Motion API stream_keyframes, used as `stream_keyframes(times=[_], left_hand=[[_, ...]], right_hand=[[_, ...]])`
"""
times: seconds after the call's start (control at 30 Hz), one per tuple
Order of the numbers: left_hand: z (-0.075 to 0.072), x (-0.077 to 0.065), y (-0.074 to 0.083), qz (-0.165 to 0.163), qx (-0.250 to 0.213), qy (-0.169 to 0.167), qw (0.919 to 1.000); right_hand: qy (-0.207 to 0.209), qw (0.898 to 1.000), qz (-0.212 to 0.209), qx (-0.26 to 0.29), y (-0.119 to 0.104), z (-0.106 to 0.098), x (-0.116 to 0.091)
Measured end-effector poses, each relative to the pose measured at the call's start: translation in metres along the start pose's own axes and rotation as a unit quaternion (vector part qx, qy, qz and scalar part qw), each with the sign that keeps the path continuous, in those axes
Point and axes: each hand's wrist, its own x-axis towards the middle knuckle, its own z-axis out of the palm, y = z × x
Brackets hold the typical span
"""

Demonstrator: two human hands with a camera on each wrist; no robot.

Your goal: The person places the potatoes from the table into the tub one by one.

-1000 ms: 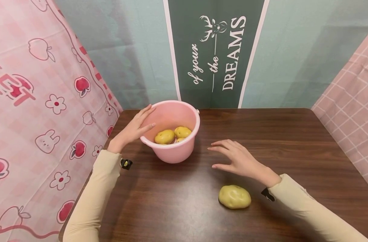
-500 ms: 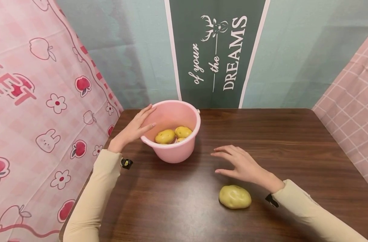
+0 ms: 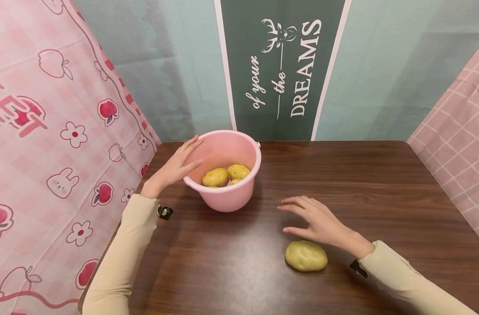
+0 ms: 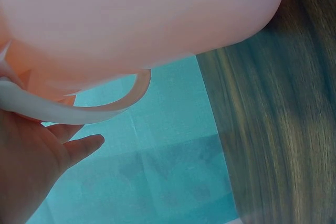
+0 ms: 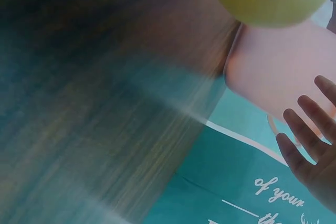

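A pink bucket [image 3: 227, 199] stands at the back left with several yellow potatoes [image 3: 215, 177] inside. My left hand [image 3: 174, 164] lies at its left rim, fingers extended and thumb reaching over the opening. In the left wrist view, the curved bucket handle [image 4: 79, 114] crosses in front of my left hand [image 4: 39, 161]. My right hand [image 3: 319, 221] hovers with spread, lightly bent fingers, holding nothing. Just below it in the head view, a lone greenish-yellow potato [image 3: 306, 256] lies on the table; it shows at the top of the right wrist view.
The dark wood table [image 3: 223, 271] ends at a teal curtain [image 3: 164, 78] with a green lettered panel [image 3: 278, 87]. A pink patterned cloth [image 3: 58, 144] hangs along the left side, and a pink checked cloth [image 3: 459, 127] along the right.
My right hand has moved back toward me and slightly right, closer to the lone potato. My left hand and the bucket have stayed in place.
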Motion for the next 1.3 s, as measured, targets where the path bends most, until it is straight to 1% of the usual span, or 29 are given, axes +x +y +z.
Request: stream_keyframes(times=[0.3,0.5,0.8,0.97,1.13,1.3], left_hand=[[0.001,0.000,0.001,-0.004,-0.002,0.002,1.0000],[0.001,-0.001,0.002,-0.008,-0.003,0.001,1.0000],[0.001,-0.002,0.003,-0.014,-0.009,-0.003,0.9999],[0.002,-0.002,0.003,-0.014,-0.009,-0.006,0.9998],[0.003,-0.002,0.003,-0.018,-0.005,-0.007,0.9998],[0.001,-0.002,0.003,-0.016,-0.002,-0.002,0.9999]], right_hand=[[-0.004,1.000,0.000,0.005,-0.002,0.001,-0.013],[-0.023,1.000,-0.006,0.011,-0.008,0.004,-0.024],[-0.036,0.999,0.008,0.014,-0.014,0.010,-0.042],[-0.051,0.999,0.010,0.010,-0.017,0.012,-0.049],[-0.057,0.998,0.008,0.011,-0.020,0.013,-0.052],[-0.051,0.999,-0.001,0.017,-0.021,0.014,-0.051]])
